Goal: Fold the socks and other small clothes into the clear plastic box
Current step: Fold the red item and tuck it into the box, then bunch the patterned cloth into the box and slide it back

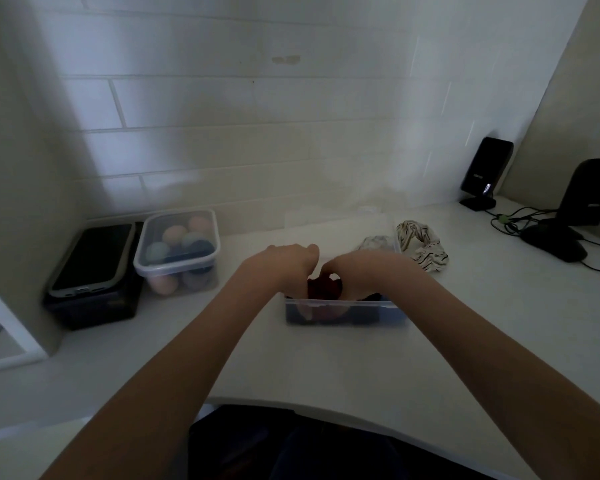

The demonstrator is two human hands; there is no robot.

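The pale white counter [430,341] carries everything, its centre taken by the clear plastic box [347,311], placed within easy reach of both arms. At the box's nine o'clock stands a lidded clear tub of pastel balls [179,252], set aside. At two o'clock a cream striped cloth [421,245] lies crumpled, apparently awaiting folding. Inside the box, the left hand [284,265] and right hand [357,275] close together on a dark red garment [324,284], likely tucking it down.

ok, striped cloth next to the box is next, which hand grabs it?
Right. The striped cloth lies just right of the clear box, nearest the right hand; the left hand would have to cross over.
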